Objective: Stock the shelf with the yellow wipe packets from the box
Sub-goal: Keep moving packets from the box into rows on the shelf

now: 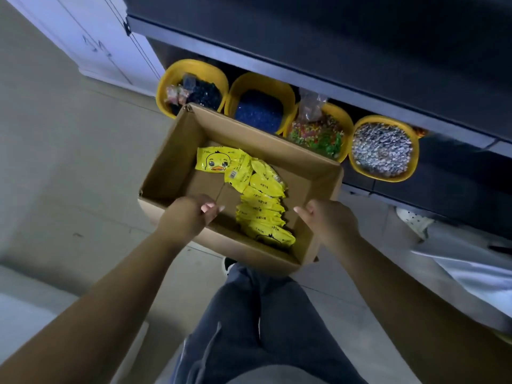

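From the head view I see my left hand (188, 214) curled over the near wall of the open cardboard box (177, 162), fingers (212, 209) pressed together over the rim, while my right hand (329, 220) clasps the box's right wall with its fingers hidden outside, thumb on the edge. The yellow wipe packets (260, 198) lie in an overlapping row inside the box, the far one showing a duck face. Beyond the box, four yellow bowls (383, 148) of small pieces stand under the dark shelf (318, 51).
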`<action>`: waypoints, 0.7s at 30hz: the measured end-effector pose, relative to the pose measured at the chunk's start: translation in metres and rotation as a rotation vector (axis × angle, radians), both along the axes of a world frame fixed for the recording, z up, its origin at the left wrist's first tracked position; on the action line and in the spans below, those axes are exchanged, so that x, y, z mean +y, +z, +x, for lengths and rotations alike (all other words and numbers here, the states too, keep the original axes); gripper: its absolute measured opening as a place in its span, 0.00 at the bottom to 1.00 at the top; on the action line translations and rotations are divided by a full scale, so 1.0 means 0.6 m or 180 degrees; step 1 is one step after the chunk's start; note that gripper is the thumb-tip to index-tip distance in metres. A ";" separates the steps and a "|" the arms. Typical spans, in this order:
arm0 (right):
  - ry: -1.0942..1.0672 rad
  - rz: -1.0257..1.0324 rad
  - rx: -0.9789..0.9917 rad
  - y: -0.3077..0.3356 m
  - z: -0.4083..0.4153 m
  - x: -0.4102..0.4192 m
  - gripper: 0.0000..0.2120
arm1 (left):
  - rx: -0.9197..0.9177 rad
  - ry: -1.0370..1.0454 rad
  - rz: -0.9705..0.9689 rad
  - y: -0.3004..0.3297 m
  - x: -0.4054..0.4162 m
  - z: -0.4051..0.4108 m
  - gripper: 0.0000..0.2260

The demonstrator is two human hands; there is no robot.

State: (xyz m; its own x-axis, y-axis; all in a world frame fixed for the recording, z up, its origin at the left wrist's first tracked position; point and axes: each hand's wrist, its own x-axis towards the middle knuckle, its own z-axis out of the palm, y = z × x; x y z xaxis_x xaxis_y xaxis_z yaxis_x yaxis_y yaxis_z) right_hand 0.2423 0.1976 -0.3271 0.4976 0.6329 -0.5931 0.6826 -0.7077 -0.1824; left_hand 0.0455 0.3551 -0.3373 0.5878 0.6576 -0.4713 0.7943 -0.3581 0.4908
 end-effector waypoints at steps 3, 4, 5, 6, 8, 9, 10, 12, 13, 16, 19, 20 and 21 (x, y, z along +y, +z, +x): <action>0.0054 -0.0079 0.0071 -0.035 0.009 0.007 0.18 | 0.0130 0.0001 -0.0111 -0.019 0.002 0.014 0.13; 0.0053 -0.0096 0.0104 -0.048 0.013 0.011 0.18 | 0.0139 0.0013 -0.0143 -0.028 0.004 0.018 0.13; 0.0029 -0.0109 0.0145 -0.064 0.017 0.017 0.17 | 0.0165 0.0014 -0.0193 -0.042 0.008 0.022 0.13; -0.0019 -0.0132 0.0185 -0.079 0.021 0.024 0.17 | 0.0192 0.0008 -0.0239 -0.055 0.011 0.026 0.13; -0.0128 -0.0180 0.0259 -0.110 0.030 0.044 0.17 | 0.0262 -0.0023 -0.0285 -0.089 0.025 0.035 0.13; -0.0193 -0.0206 0.0287 -0.126 0.035 0.056 0.18 | 0.0338 -0.0092 -0.0299 -0.106 0.033 0.041 0.14; -0.0263 -0.0241 0.0319 -0.149 0.040 0.069 0.18 | 0.0411 -0.0202 -0.0319 -0.128 0.044 0.049 0.14; -0.0343 -0.0256 0.0330 -0.193 0.049 0.093 0.20 | 0.0456 -0.0314 -0.0379 -0.167 0.065 0.065 0.14; -0.0393 -0.0252 0.0355 -0.223 0.053 0.107 0.20 | 0.0451 -0.0249 -0.0466 -0.194 0.079 0.074 0.13; -0.0699 -0.0066 0.0516 -0.313 0.069 0.149 0.20 | 0.0439 -0.0004 -0.0560 -0.277 0.119 0.103 0.14; -0.0771 0.0080 0.0590 -0.410 0.080 0.188 0.23 | 0.0617 -0.0038 -0.0401 -0.365 0.152 0.122 0.15; -0.0761 0.0104 0.0612 -0.442 0.079 0.198 0.25 | 0.0712 -0.0060 -0.0412 -0.393 0.158 0.126 0.16; -0.0786 0.0147 0.0686 -0.467 0.079 0.205 0.27 | 0.0788 -0.0050 -0.0460 -0.415 0.162 0.128 0.17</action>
State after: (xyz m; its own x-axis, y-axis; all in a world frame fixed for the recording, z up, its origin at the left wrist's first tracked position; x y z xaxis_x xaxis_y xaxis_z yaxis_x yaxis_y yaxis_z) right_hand 0.2897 0.3206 -0.6074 0.5057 0.5374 -0.6749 0.4335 -0.8346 -0.3397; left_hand 0.1220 0.4526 -0.5866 0.4527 0.5650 -0.6898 0.8912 -0.3117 0.3296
